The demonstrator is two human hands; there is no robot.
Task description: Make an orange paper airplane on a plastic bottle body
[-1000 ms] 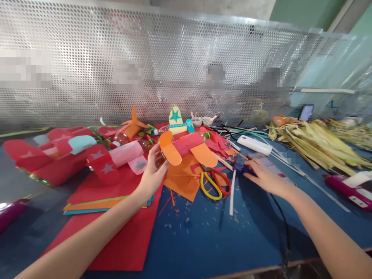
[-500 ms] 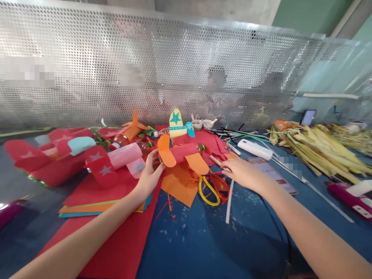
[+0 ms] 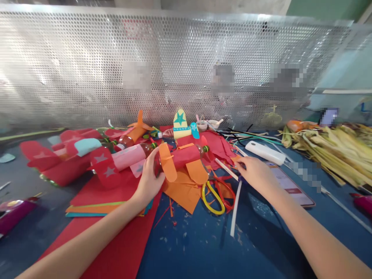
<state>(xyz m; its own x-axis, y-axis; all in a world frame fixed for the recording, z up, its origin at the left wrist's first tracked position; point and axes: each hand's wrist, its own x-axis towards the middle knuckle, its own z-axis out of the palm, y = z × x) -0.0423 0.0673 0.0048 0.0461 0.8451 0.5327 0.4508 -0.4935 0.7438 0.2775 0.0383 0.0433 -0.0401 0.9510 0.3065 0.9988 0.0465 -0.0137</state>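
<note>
My left hand (image 3: 149, 178) is closed around the tail end of a toy plane (image 3: 186, 155), a plastic bottle wrapped in red paper with a green cap and orange paper wings. Its thumb and fingers lie against the bottle, behind the orange tail piece (image 3: 167, 162). To the right, my right hand (image 3: 257, 174) is curled with its fingertips together by a small orange paper scrap (image 3: 236, 158); what they hold, if anything, I cannot make out. A white strip (image 3: 236, 209) lies below those fingers. Between the hands rest yellow-handled scissors (image 3: 213, 212) and red-handled scissors (image 3: 232, 195).
Other bottle planes (image 3: 128, 157) crowd the left and back. Stacked coloured paper (image 3: 95, 193) lies under my left forearm. A phone (image 3: 290, 186), a white oblong device (image 3: 264, 152) and dried husks (image 3: 328, 151) are at right. A perforated metal screen (image 3: 186, 58) closes the back.
The view has shifted, so most things sit further right or lower. My left hand stays on the plane, which is tilted slightly more upright. My right hand's fingers are curled in more beside the orange scrap.
</note>
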